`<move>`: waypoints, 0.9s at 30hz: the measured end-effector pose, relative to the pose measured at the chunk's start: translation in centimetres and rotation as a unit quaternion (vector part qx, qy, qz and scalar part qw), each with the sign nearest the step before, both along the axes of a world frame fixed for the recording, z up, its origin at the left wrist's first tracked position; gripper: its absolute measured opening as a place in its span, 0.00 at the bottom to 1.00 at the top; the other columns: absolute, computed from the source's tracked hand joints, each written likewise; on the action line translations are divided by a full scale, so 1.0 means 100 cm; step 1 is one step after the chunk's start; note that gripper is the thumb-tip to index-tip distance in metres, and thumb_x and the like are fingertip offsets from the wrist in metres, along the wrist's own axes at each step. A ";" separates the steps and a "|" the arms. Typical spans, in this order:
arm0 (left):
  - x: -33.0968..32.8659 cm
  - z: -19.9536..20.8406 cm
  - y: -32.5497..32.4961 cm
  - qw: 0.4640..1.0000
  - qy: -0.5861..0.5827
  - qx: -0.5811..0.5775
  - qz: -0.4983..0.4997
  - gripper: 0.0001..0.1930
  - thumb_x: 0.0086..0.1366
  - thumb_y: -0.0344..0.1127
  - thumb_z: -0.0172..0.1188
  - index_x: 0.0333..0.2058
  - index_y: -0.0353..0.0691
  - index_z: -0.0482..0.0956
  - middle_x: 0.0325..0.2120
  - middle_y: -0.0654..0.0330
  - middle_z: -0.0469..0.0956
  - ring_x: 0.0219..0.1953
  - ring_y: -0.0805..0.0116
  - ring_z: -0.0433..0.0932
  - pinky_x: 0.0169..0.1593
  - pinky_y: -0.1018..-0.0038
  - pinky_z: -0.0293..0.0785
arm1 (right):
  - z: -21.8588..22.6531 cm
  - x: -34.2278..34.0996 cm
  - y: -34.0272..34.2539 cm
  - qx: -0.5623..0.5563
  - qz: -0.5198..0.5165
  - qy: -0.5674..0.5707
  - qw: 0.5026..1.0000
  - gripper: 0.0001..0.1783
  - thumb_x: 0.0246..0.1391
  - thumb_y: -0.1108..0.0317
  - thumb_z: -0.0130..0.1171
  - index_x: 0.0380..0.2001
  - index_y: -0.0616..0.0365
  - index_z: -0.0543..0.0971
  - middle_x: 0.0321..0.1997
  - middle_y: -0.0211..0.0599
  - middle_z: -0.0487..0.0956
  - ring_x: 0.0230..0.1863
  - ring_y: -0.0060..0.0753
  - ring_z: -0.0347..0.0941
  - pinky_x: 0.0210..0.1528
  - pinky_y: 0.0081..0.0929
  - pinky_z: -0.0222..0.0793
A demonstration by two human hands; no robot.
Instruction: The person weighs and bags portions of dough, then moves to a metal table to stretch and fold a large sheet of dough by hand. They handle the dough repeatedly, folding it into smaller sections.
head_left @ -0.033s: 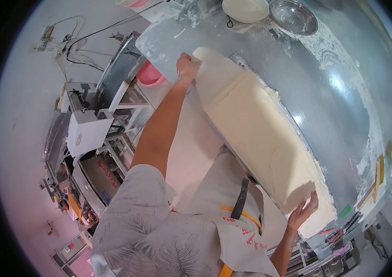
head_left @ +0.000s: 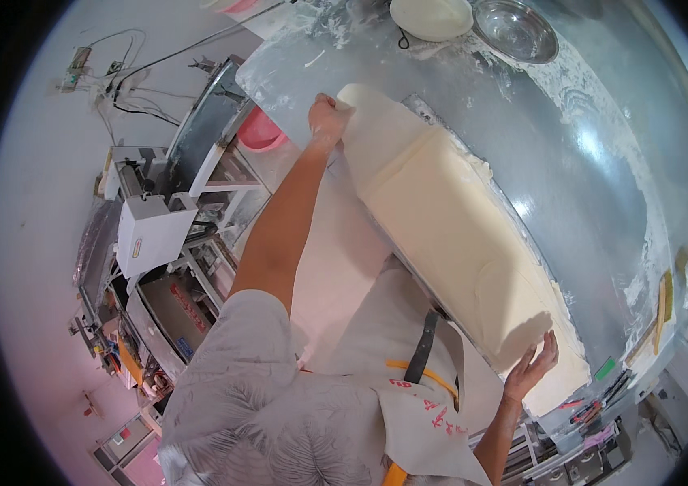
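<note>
A long, pale sheet of dough [head_left: 372, 113] stretches diagonally across the metal worktop, with a smooth, cream-yellow layer [head_left: 449, 211] over most of it. At its far left end the bare whitish flap is pinched at the edge by my left hand [head_left: 329, 117], fingers closed. My right hand [head_left: 532, 368] is at the near right end, palm toward the dough, fingers apart and slightly bent. Its shadow falls on the yellow layer. Whether the right fingertips touch the dough, I cannot tell.
Floury metal worktop [head_left: 555, 138] extends to the right. At its far side are a steel bowl [head_left: 514, 31] and a white round container [head_left: 431, 18]. A green scraper-like piece [head_left: 606, 368] lies near the right edge. A pink basin [head_left: 261, 130] and white machine [head_left: 149, 231] stand left.
</note>
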State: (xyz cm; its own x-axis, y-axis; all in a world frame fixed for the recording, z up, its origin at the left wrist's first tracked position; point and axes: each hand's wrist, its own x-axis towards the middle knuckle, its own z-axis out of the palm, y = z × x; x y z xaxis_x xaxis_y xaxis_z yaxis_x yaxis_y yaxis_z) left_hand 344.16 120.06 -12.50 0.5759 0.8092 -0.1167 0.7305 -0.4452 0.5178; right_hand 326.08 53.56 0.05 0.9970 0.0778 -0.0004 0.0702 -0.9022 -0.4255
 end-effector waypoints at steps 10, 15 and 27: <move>-0.032 0.121 -0.073 0.982 -0.172 -0.075 -0.032 0.09 0.69 0.35 0.68 0.41 0.39 0.79 0.29 0.57 0.85 0.32 0.63 0.85 0.38 0.67 0.79 | -0.010 0.008 0.067 0.038 -0.067 0.002 0.997 0.21 0.73 0.72 0.54 0.66 0.58 0.73 0.71 0.44 0.74 0.71 0.45 0.67 0.68 0.42 0.66; -0.099 0.105 -0.228 0.903 -0.252 -0.006 -0.349 0.10 0.68 0.27 0.60 0.48 0.38 0.79 0.40 0.52 0.82 0.40 0.50 0.82 0.46 0.59 0.79 | -0.018 0.007 0.102 0.087 -0.058 0.034 0.994 0.20 0.72 0.72 0.55 0.64 0.62 0.74 0.67 0.46 0.76 0.68 0.48 0.68 0.68 0.43 0.66; -0.118 0.060 -0.233 0.887 -0.094 0.062 -0.448 0.39 0.69 0.42 0.66 0.73 0.34 0.61 0.75 0.47 0.56 0.76 0.44 0.57 0.77 0.42 0.53 | -0.006 0.053 0.181 0.117 0.015 0.043 0.992 0.20 0.68 0.77 0.56 0.61 0.59 0.76 0.62 0.45 0.79 0.63 0.48 0.73 0.65 0.42 0.69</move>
State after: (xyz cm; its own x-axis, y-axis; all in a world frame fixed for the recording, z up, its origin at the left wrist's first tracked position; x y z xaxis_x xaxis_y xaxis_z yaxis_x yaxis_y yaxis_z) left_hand 332.39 96.81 -6.46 0.9940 0.0173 0.1077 -0.0390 -0.8657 0.4991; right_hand 331.34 71.68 -0.55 0.9913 0.1154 -0.0636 0.0499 -0.7757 -0.6291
